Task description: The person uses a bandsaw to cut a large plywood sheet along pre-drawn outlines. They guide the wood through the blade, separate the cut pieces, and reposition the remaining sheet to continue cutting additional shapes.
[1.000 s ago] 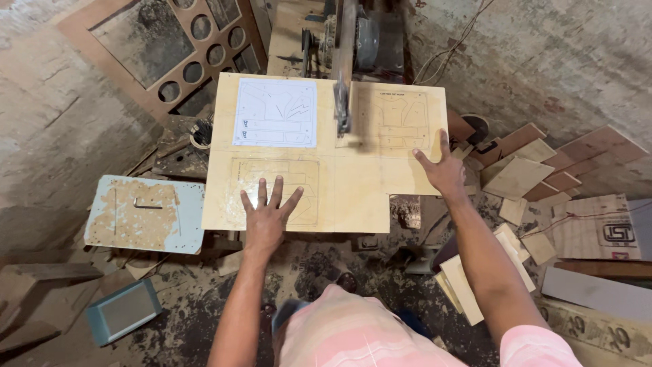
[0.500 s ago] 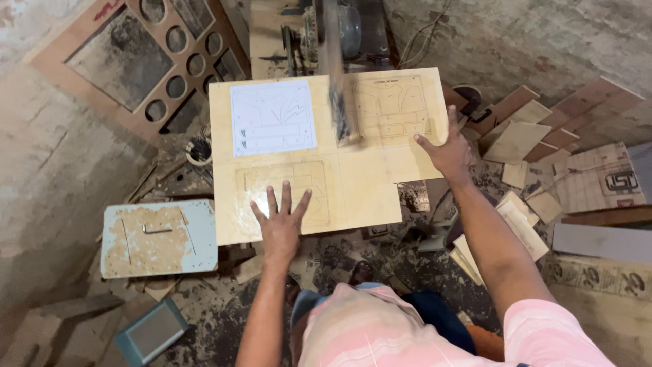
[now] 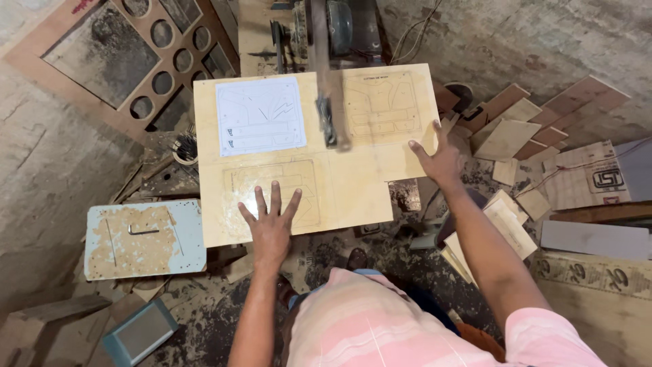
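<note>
A pale plywood sheet (image 3: 353,180) lies flat in front of me, with pencil outlines drawn on it and a white paper drawing (image 3: 259,115) stuck to its far left part. My left hand (image 3: 272,221) presses flat on the near left of the sheet, fingers spread. At the sheet's right edge, beside a cut-out corner, my right hand (image 3: 435,156) rests with its fingers apart. A blurred upright saw blade (image 3: 327,102) stands in a cut running into the sheet from the far edge, between the two hands. Neither hand holds anything.
The saw machine (image 3: 333,27) sits behind the sheet. A pile of plywood offcuts (image 3: 523,129) lies at the right. At the left are a light blue board (image 3: 144,238) and a brown panel with round holes (image 3: 129,61). Sawdust covers the floor.
The view has shifted, so the sheet sits more centrally and looks larger. Both hands keep their places on the sheet: left flat on the near part, right at the right edge.
</note>
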